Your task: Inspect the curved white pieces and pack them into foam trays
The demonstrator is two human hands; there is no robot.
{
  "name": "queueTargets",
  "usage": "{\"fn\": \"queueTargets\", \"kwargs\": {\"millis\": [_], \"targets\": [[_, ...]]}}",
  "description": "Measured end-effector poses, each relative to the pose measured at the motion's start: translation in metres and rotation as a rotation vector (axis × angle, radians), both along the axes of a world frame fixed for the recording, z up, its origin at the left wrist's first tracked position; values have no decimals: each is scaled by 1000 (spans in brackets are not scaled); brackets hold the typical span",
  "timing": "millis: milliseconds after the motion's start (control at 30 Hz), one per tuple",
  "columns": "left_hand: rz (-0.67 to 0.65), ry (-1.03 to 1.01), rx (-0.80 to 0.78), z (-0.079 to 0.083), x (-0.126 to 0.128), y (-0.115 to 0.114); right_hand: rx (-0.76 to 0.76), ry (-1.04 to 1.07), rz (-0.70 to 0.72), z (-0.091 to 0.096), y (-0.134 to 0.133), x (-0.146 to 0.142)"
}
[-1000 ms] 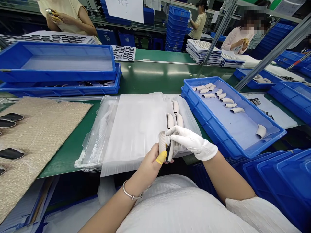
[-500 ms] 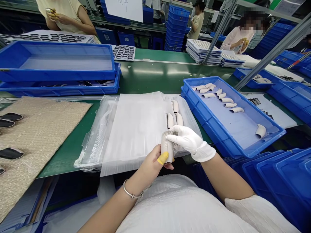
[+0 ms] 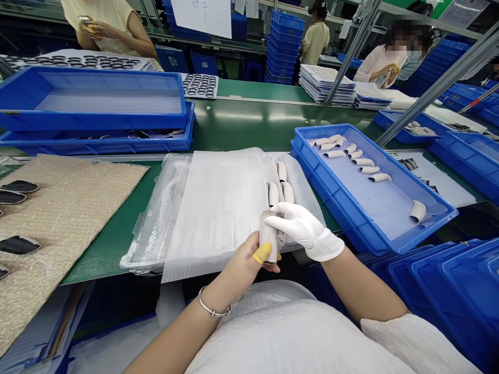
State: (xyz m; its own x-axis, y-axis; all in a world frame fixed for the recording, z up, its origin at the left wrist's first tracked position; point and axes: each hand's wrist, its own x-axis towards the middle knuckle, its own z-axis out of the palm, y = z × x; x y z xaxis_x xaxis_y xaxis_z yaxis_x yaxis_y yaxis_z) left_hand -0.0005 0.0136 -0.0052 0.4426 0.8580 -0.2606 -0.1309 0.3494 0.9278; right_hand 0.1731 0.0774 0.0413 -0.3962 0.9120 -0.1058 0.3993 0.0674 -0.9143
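Note:
Between my two hands is a beige curved sleeve-like piece point(image 3: 268, 236), held upright, with a line of stitch marks along it. My left hand point(image 3: 255, 252), with yellow finger covers, grips its lower part, thumb in front. My right hand point(image 3: 300, 228), in a white glove, pinches its upper right side. Just beyond them, several similar beige pieces point(image 3: 288, 192) lie at the right side of a clear plastic tray point(image 3: 307, 200). A white translucent sheet point(image 3: 222, 202) covers the tray's middle and hangs over its front edge.
On the right, a blue tray point(image 3: 343, 208) holds several beige pieces. At left lie a bubble-wrap mat point(image 3: 81, 208) with dark pieces and stacked blue trays point(image 3: 93, 122). A metal post point(image 3: 417, 109) slants across the right. Co-workers point(image 3: 117, 31) are across the bench.
The piece in my hands has turned slightly, so its stitch marks now face me. My hands have hardly moved. A co-worker in the background has turned away.

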Motion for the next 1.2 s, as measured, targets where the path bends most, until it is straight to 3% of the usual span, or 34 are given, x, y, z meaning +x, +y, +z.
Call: {"fn": "queueTargets", "kwargs": {"millis": [433,500,667,767,867,1000,1200], "targets": [[9,94,25,-2,-2,3,253,-124,33,-1,2,-4],[15,28,-1,0,-3,4,224,-63,14,-3,3,-4],[-16,-415,-272,-3,-2,6,-101,385,-91,-21,5,-7],[-8,-608,-441,-8,-1,6,-132,568,-136,-37,2,-13],[39,-689,-497,-11,-1,5,-118,686,-188,-48,0,-18],[69,-692,-448,-8,-1,5,-104,683,-155,-47,1,-20],[146,-584,-308,-6,2,7,-51,447,-99,-29,4,-16]]}}
